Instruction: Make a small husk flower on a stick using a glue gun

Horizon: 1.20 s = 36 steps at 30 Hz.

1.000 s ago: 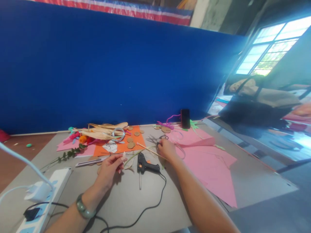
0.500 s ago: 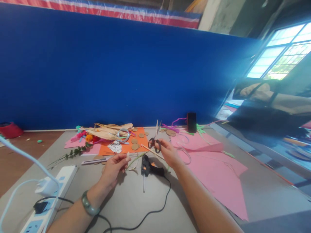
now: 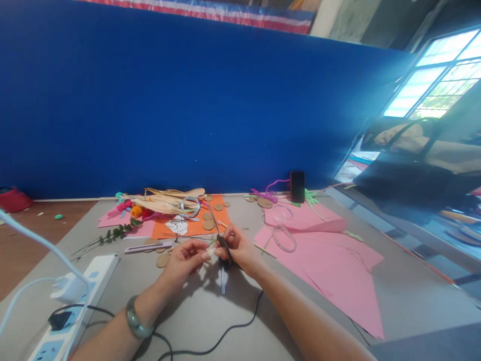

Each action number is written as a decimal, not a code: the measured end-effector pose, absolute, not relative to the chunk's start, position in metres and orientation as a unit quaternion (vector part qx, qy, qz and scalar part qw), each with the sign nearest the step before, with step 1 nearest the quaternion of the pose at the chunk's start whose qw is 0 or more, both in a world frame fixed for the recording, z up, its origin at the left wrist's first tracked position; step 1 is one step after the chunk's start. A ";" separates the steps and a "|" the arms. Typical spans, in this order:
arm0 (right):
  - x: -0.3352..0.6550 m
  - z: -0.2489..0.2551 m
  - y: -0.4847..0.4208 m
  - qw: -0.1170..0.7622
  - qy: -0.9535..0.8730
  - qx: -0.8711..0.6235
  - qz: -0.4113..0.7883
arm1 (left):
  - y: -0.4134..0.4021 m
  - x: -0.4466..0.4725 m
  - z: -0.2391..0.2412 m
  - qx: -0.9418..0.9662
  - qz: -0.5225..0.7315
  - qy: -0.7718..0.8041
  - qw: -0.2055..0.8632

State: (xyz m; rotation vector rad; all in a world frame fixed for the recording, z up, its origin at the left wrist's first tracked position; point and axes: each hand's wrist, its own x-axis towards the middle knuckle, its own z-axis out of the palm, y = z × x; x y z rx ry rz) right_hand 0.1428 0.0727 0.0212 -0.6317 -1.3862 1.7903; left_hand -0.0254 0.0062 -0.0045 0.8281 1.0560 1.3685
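Observation:
My left hand (image 3: 187,259), with a green bangle (image 3: 136,321) on its wrist, is closed in a pinch on a thin green stem (image 3: 213,242). A small whitish piece (image 3: 210,255) shows between the fingertips of both hands; its kind is unclear. My right hand (image 3: 240,249) is closed around the black handles of the scissors (image 3: 222,243), whose blades point up and away. Its fingertips almost meet those of my left hand. Behind and under my right hand lies the glue gun, mostly hidden, with its glue stick (image 3: 223,283) showing below.
A power strip (image 3: 98,273) with plugs lies at left. A utility knife (image 3: 145,247), orange paper (image 3: 161,228), cork discs (image 3: 208,224) and dried husks (image 3: 165,201) lie ahead. Pink paper (image 3: 319,265) covers the right side; a phone (image 3: 296,186) leans against the blue partition (image 3: 210,100).
My right hand has brought the scissors left and down to my left hand, and they are turned. My left hand has shifted slightly right. The glue gun is now mostly covered.

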 end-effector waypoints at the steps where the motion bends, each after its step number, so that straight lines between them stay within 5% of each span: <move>1: 0.142 0.021 0.071 0.381 -0.540 -0.243 0.710 | 0.005 -0.025 -0.005 0.362 0.579 0.450 0.575; 20: 0.127 0.015 0.057 0.441 -0.521 -0.259 0.684 | 0.005 -0.026 -0.007 0.368 0.574 0.436 0.588; 36: 0.163 0.046 0.076 0.294 -0.788 -0.267 0.470 | 0.006 -0.029 0.006 0.280 0.654 0.417 0.565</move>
